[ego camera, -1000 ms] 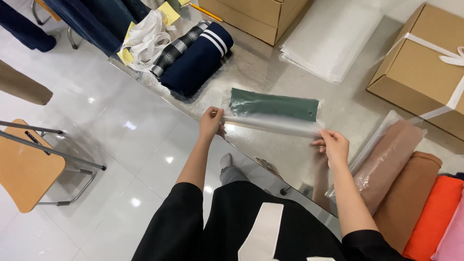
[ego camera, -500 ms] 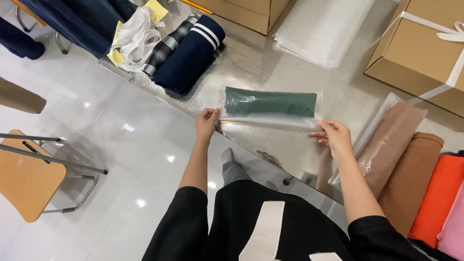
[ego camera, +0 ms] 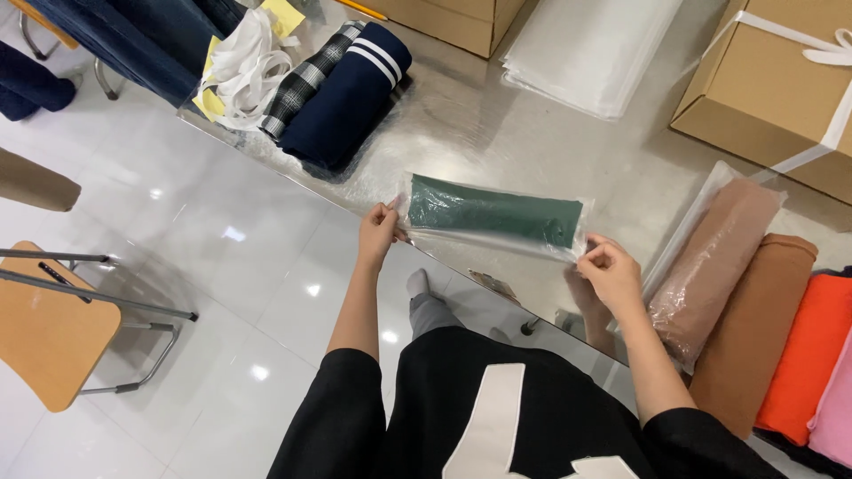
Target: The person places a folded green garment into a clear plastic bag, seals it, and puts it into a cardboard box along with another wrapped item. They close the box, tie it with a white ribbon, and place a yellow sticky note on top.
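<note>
head view: left hand (ego camera: 380,232) and right hand (ego camera: 609,273) each pinch an end of the clear bag (ego camera: 493,239), keeping its flap taut over the folded green cloth (ego camera: 493,213) at the steel table (ego camera: 497,133) edge.

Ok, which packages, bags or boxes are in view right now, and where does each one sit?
Clear bag with green cloth: table edge, both hands on its ends.
Bagged tan roll: right of it.
Cardboard box, white ribbon: far right.
Second cardboard box: top centre.
Stack of clear bags: beside it.
</note>
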